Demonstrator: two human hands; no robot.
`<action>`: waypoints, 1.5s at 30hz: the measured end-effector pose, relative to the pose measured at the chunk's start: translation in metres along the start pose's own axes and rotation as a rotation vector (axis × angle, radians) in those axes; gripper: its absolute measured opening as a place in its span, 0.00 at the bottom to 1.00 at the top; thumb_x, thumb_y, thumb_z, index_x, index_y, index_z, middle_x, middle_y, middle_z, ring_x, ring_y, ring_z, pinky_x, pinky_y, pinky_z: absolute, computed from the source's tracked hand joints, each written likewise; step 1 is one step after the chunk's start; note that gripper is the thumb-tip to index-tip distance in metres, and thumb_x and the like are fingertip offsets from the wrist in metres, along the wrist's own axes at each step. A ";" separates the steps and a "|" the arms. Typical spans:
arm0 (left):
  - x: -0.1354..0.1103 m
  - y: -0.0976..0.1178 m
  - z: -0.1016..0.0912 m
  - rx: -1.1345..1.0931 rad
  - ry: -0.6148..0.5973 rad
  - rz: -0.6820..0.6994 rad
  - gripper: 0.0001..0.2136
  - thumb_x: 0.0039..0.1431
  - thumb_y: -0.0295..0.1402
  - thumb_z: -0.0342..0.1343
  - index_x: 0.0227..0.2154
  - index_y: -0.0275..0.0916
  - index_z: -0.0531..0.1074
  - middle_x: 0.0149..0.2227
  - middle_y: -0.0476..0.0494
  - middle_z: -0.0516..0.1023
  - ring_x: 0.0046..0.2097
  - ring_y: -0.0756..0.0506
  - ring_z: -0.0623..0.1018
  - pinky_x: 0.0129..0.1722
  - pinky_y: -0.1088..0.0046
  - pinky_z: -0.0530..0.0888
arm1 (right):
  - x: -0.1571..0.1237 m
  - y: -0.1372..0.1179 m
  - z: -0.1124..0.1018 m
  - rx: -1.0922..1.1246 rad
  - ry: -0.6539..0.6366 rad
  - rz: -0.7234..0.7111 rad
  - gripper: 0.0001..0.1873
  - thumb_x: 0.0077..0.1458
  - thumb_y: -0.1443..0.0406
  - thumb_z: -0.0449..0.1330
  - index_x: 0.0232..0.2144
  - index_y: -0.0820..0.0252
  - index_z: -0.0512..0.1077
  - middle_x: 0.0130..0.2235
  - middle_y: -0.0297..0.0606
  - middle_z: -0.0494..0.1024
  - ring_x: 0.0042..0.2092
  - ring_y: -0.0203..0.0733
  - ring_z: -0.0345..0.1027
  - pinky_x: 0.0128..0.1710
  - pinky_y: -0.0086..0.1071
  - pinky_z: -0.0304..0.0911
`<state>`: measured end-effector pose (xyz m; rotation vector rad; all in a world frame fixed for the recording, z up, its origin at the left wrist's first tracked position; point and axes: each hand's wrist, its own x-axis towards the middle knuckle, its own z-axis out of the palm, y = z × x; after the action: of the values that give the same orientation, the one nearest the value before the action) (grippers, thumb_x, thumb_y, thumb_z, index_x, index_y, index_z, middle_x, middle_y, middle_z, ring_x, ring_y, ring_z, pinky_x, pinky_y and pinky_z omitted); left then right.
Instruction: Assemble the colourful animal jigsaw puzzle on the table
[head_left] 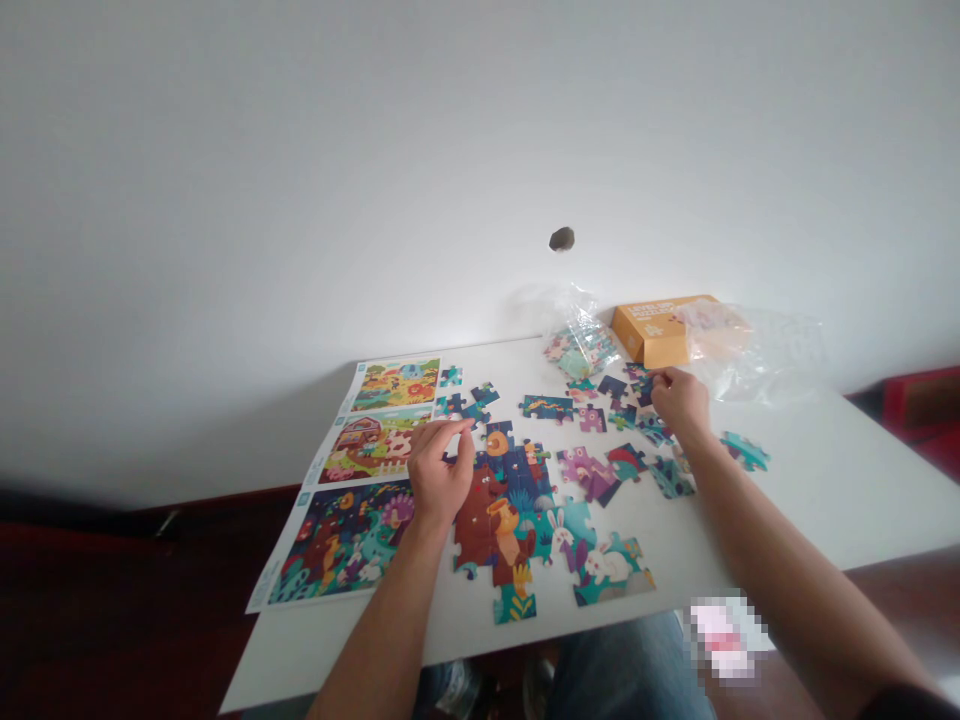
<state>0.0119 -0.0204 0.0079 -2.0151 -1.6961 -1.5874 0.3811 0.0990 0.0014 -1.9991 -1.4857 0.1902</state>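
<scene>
My left hand (pixel 439 472) hovers over the left edge of a partly joined jigsaw puzzle (pixel 517 510), near its top. Its thumb and forefinger come together in a pinch; whatever may be between them is hidden. Beyond the puzzle, my right hand (pixel 684 402) reaches in among loose pieces beside the orange box. Its fingertips pinch at a dark blue and purple puzzle piece (pixel 639 382). The joined part shows a brown bear and white rabbits. A separate joined strip (pixel 547 407) and a purple cluster (pixel 589 472) lie between my hands.
A picture sheet (pixel 341 540) with three printed scenes lies along the table's left side. At the back stand an orange puzzle box (pixel 651 328) and a clear bag of pieces (pixel 579 345), with another clear plastic bag (pixel 772 355) to the right. A teal cluster (pixel 746 450) lies right of my forearm.
</scene>
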 end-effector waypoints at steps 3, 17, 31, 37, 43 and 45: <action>0.000 0.000 0.000 0.007 -0.001 -0.006 0.07 0.64 0.31 0.55 0.37 0.41 0.79 0.37 0.44 0.82 0.43 0.42 0.79 0.49 0.61 0.72 | 0.005 0.009 -0.002 -0.064 -0.033 0.047 0.20 0.52 0.64 0.53 0.39 0.58 0.83 0.37 0.47 0.83 0.40 0.53 0.75 0.41 0.39 0.64; 0.000 -0.002 0.000 0.017 -0.008 -0.009 0.07 0.64 0.30 0.55 0.37 0.41 0.79 0.37 0.44 0.82 0.43 0.42 0.79 0.49 0.60 0.72 | 0.001 0.003 0.017 -0.103 -0.095 -0.277 0.24 0.54 0.53 0.59 0.47 0.59 0.81 0.42 0.49 0.79 0.46 0.52 0.72 0.53 0.43 0.62; 0.002 0.000 0.000 0.016 -0.005 -0.013 0.08 0.64 0.31 0.54 0.37 0.40 0.79 0.37 0.44 0.82 0.42 0.42 0.79 0.48 0.61 0.72 | -0.007 -0.002 0.024 -0.089 -0.170 -0.420 0.18 0.52 0.58 0.60 0.44 0.55 0.81 0.44 0.46 0.76 0.48 0.52 0.69 0.53 0.43 0.62; 0.001 -0.001 0.000 0.025 -0.006 -0.033 0.08 0.64 0.32 0.54 0.37 0.41 0.79 0.37 0.44 0.83 0.43 0.42 0.79 0.49 0.60 0.72 | -0.010 -0.006 0.023 -0.079 -0.211 -0.538 0.19 0.52 0.60 0.62 0.46 0.52 0.80 0.45 0.44 0.75 0.50 0.52 0.67 0.55 0.44 0.60; -0.001 -0.003 0.001 0.027 -0.012 -0.025 0.08 0.64 0.31 0.55 0.37 0.41 0.79 0.37 0.44 0.82 0.43 0.42 0.79 0.49 0.61 0.72 | -0.015 -0.012 0.017 -0.025 -0.236 -0.630 0.19 0.55 0.55 0.62 0.47 0.53 0.79 0.44 0.45 0.74 0.49 0.53 0.66 0.54 0.46 0.60; 0.000 -0.003 0.000 0.028 -0.015 -0.026 0.08 0.64 0.31 0.55 0.37 0.41 0.79 0.37 0.44 0.82 0.43 0.42 0.79 0.49 0.61 0.72 | -0.019 -0.017 0.016 -0.021 -0.270 -0.694 0.22 0.55 0.50 0.63 0.48 0.52 0.79 0.45 0.45 0.74 0.50 0.55 0.65 0.54 0.47 0.60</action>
<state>0.0103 -0.0194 0.0060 -2.0051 -1.7473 -1.5510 0.3535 0.0912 -0.0060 -1.3968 -2.2630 0.1494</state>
